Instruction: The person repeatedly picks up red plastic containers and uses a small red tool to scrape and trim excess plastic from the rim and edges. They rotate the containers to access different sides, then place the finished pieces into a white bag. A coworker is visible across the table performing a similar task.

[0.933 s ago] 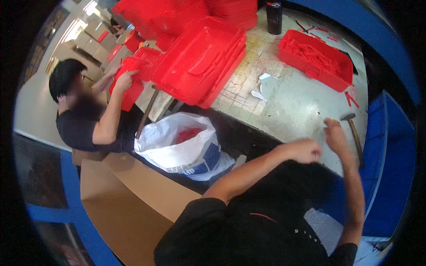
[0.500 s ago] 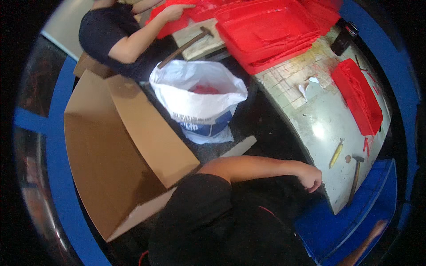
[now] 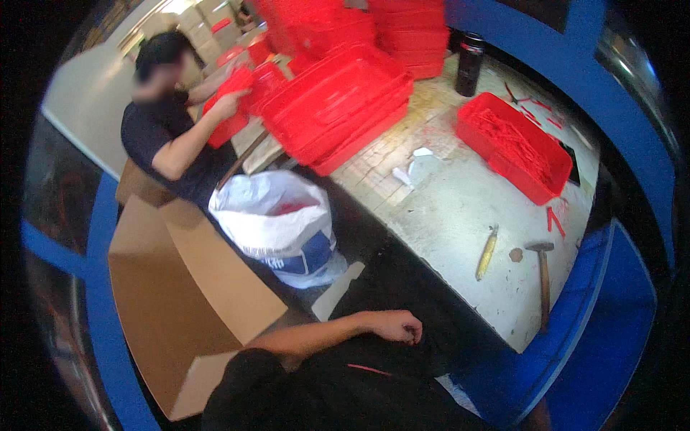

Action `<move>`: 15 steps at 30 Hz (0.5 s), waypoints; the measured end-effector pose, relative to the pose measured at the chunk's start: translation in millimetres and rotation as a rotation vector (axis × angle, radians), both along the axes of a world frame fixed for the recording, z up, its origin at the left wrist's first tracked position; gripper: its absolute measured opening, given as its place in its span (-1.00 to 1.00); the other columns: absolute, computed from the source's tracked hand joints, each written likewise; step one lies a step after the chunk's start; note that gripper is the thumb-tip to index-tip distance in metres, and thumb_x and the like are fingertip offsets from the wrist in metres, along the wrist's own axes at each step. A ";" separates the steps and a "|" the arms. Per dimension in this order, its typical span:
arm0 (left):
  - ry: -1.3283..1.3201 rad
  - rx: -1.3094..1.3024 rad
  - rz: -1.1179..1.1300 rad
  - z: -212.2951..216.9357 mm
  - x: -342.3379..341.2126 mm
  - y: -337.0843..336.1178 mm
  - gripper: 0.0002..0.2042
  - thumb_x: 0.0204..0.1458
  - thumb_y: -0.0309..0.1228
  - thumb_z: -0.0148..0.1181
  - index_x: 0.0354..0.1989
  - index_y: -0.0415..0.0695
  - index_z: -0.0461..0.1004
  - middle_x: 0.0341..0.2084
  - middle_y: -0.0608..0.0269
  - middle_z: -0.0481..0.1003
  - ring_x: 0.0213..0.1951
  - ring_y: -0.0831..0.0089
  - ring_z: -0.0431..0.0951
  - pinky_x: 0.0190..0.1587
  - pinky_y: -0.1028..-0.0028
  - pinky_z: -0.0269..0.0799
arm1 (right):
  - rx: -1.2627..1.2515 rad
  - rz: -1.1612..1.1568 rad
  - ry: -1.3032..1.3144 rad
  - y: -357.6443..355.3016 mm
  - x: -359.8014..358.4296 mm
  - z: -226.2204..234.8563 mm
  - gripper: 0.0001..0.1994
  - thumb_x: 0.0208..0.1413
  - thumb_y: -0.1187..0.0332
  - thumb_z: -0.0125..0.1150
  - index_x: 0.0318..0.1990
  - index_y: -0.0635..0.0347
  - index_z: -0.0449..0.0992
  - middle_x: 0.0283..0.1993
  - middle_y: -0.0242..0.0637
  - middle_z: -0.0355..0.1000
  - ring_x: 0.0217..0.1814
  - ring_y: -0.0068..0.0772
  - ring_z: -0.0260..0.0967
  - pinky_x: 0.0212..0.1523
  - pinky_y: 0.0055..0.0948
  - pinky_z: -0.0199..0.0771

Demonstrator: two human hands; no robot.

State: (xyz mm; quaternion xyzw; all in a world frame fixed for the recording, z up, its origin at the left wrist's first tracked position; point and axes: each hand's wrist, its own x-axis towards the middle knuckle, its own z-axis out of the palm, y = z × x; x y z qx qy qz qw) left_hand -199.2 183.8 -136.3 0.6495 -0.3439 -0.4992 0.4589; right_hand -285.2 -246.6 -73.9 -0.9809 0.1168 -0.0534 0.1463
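Note:
My left hand [image 3: 399, 327] hovers over my lap, left of the table's near edge, its fingers curled in with nothing visible in them. It touches no object. Only a dim strip of what looks like my right forearm shows at the lower edge by the blue bin [image 3: 607, 316]; the right hand itself is out of sight. On the table [image 3: 445, 237] lie a yellow-handled knife [image 3: 487, 253] and a hammer [image 3: 543, 287] with a wooden handle. Beyond them sits a red plastic basket [image 3: 546, 176] full of thin red scraps.
At my left stand an open cardboard box [image 3: 172, 287] and a white sack [image 3: 269, 223] with red stuff inside. Stacked red trays [image 3: 338, 100] and a dark bottle [image 3: 470, 65] stand farther back. A co-worker [image 3: 162, 129] in dark clothes handles a red piece.
My view has swung up and to the right, showing more of the table. My left hand has drawn back from the table edge toward my lap. The right forearm has mostly left the picture.

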 end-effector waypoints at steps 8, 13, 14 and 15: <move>-0.054 -0.106 -0.117 24.5 25.5 -60.0 -0.82 0.18 -0.39 0.10 -0.14 -0.20 0.53 -0.32 0.14 0.56 -0.30 0.35 0.55 -0.23 0.34 0.46 | -0.101 -0.056 0.026 -34.1 -23.8 24.2 -0.67 0.08 0.37 0.22 0.04 0.11 0.44 -0.05 -0.21 0.47 -0.02 -0.24 0.48 0.07 -0.17 0.48; 0.061 -0.285 -0.070 43.9 56.5 -48.8 -0.84 0.19 -0.42 0.11 -0.13 -0.22 0.49 -0.37 0.19 0.58 -0.31 0.45 0.56 -0.24 0.39 0.46 | -0.329 -0.091 -0.056 -36.3 -48.9 113.5 -0.69 0.05 0.37 0.24 -0.02 0.11 0.47 -0.10 -0.23 0.48 -0.06 -0.23 0.49 0.06 -0.16 0.48; 0.048 -0.305 -0.014 51.2 65.7 -44.1 -0.84 0.18 -0.46 0.12 -0.11 -0.22 0.49 -0.35 0.21 0.58 -0.28 0.47 0.58 -0.19 0.42 0.48 | -0.394 -0.091 -0.073 -23.9 -53.0 139.7 -0.69 0.04 0.37 0.25 -0.03 0.11 0.47 -0.11 -0.24 0.49 -0.07 -0.23 0.49 0.06 -0.16 0.48; 0.058 -0.398 0.083 60.6 74.9 -39.8 -0.82 0.17 -0.48 0.12 -0.08 -0.22 0.49 -0.32 0.21 0.58 -0.25 0.47 0.58 -0.14 0.43 0.48 | -0.463 -0.061 -0.095 -5.1 -55.9 165.6 -0.70 0.03 0.37 0.25 -0.04 0.11 0.48 -0.12 -0.24 0.49 -0.08 -0.23 0.49 0.05 -0.16 0.48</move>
